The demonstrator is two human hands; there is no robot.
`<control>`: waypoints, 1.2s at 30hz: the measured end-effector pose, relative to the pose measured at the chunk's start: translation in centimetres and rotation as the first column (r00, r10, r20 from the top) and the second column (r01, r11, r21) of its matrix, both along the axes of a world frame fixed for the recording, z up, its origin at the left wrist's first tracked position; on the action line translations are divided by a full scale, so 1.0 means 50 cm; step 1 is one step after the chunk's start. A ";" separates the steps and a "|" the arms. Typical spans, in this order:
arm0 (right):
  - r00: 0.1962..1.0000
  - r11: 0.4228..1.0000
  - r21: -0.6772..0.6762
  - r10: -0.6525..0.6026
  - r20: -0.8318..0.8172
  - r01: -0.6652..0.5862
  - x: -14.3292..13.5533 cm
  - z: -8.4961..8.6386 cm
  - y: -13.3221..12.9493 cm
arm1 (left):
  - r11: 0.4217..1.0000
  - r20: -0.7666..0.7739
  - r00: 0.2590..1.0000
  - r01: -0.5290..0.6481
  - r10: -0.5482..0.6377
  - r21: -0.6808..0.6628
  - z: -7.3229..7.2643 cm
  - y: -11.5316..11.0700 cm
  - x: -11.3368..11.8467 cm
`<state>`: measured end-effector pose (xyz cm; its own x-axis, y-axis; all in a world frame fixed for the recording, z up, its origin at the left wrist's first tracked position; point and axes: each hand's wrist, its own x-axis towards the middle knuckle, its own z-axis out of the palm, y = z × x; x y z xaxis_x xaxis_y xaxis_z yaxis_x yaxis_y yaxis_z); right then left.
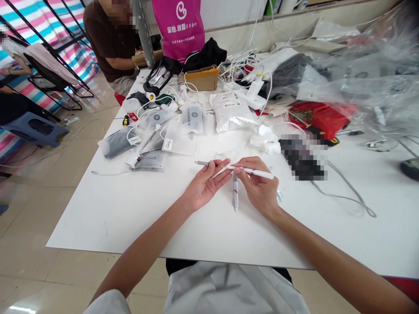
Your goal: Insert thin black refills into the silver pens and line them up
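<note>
My left hand [206, 185] is palm up, its thumb and forefinger pinching the grey front section of a pen [202, 163], tip pointing left. My right hand [260, 185] is closed around the white pen barrel [262, 173], which sticks out to the right. A thin refill [225, 167] spans the gap between the two parts, partly hidden by fingers. On the white table [131, 222], a second white pen [235, 196] lies lengthwise just below my hands. Some clear material [279, 196] shows beside my right hand.
Packaged pouches [193, 118], a white plastic parcel [232, 111] and tangled cables [242, 61] cover the far side. Crumpled white tissue [265, 139] lies beyond my right hand. Plastic bags [353, 74] pile up at right, near a loose cable [356, 200]. A person [113, 48] sits at the far left corner.
</note>
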<state>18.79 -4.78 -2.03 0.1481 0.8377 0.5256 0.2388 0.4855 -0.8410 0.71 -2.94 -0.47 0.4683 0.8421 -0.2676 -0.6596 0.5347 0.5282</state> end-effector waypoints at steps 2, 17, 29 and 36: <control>1.000 1.000 0.005 0.011 0.001 -0.011 0.000 0.000 -0.001 | 1.000 0.000 1.000 0.004 -0.004 -0.002 -0.002 0.000 0.000; 0.965 0.988 0.157 -0.036 0.260 -0.005 0.012 0.013 0.004 | 0.998 -0.003 1.000 -0.005 0.005 -0.068 -0.008 0.007 -0.002; 0.954 0.975 0.217 -0.031 0.299 -0.036 0.015 0.017 0.009 | 0.981 -0.065 0.995 -0.081 0.070 -0.176 -0.005 0.010 0.005; 0.941 0.970 0.243 -0.105 0.322 0.025 0.025 0.023 0.012 | 0.979 -0.055 0.996 -0.079 0.070 -0.186 -0.006 0.013 0.003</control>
<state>20.06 -4.17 -0.87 -0.0171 0.6806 0.7324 0.5210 0.6313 -0.5744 0.84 -2.31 -0.75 0.3887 0.8070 -0.4447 -0.6776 0.5774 0.4556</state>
